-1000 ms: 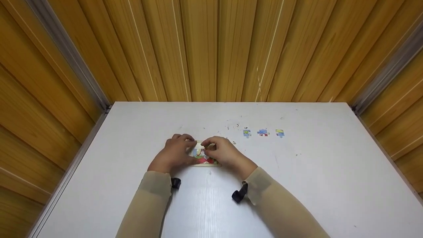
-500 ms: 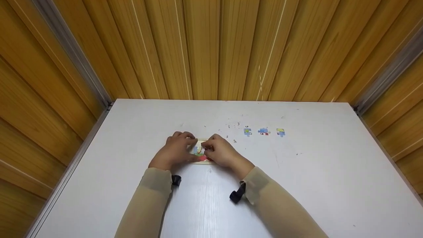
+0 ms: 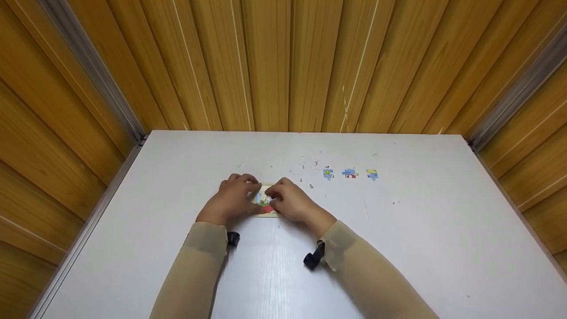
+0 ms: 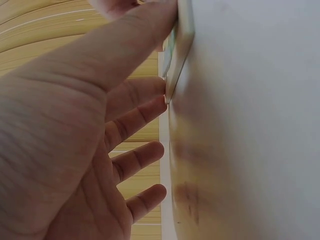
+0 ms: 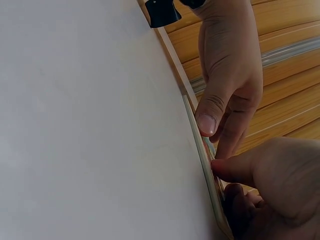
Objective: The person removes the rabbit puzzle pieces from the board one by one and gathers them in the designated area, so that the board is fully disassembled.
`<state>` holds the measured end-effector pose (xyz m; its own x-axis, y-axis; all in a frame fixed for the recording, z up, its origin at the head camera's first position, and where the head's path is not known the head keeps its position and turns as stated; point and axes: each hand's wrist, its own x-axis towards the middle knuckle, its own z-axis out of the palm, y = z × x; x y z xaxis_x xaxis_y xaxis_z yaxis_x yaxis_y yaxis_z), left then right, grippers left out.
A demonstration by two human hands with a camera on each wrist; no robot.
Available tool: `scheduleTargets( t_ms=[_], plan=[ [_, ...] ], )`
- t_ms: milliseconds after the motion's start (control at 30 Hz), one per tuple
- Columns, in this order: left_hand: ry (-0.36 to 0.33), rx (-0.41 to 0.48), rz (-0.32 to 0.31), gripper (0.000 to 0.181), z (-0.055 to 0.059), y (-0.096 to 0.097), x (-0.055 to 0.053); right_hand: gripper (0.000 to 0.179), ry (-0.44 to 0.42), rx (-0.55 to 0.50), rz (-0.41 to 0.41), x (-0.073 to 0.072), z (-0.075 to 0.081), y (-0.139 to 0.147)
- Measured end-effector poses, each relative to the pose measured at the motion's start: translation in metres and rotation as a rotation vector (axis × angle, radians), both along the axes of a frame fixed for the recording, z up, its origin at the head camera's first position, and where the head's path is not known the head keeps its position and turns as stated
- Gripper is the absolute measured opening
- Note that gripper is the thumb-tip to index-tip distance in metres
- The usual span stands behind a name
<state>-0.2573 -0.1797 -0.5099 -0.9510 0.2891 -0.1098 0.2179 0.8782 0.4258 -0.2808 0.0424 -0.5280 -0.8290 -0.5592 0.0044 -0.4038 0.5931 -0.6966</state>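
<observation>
A small puzzle board (image 3: 268, 215) with a pale wooden rim and a colourful picture lies on the white table. My left hand (image 3: 230, 199) holds its left side, thumb on the near part and fingertips at the far edge. In the left wrist view the board's edge (image 4: 186, 40) shows beside the thumb; the other fingers are spread. My right hand (image 3: 294, 201) bends over the board's right part, thumb and fingers pinched together at the picture. A puzzle piece seems to be between them, mostly hidden. In the right wrist view the right thumb (image 5: 235, 170) touches the board.
Three loose puzzle pieces lie in a row behind and right of the board: a left one (image 3: 328, 173), a middle one (image 3: 350, 173) and a right one (image 3: 372, 174). Small crumbs dot the table (image 3: 421, 230). Wood-look panels (image 3: 266, 66) stand behind and at both sides.
My right hand has shifted slightly left and lower over the board, covering more of the picture's right part. The left hand keeps its hold. The head view has shifted slightly.
</observation>
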Motion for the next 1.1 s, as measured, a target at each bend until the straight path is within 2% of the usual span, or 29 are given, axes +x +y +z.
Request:
scheduleTargets(
  t_ms=[100,233,433,600,1100],
  plan=[
    [0.013,0.001,-0.012,0.076,0.0012,0.0005,-0.0004,0.031,-0.017,0.005,-0.015,-0.0012,0.0007,0.0002],
    [0.006,0.017,0.003,0.075,0.0008,0.0011,-0.0004,0.030,-0.015,-0.003,-0.025,-0.0014,-0.0002,0.0007],
    [-0.023,0.048,0.035,0.078,-0.0017,0.0022,-0.0005,0.029,0.029,-0.066,-0.027,0.0014,-0.0032,0.0020],
    [-0.026,0.051,0.041,0.076,-0.0023,0.0034,-0.0002,0.027,0.020,-0.104,-0.031,0.0028,-0.0049,0.0022],
    [-0.034,-0.005,0.018,0.080,0.0014,0.0012,-0.0022,0.025,0.066,-0.089,-0.039,0.0022,-0.0071,-0.0010]
  ],
)
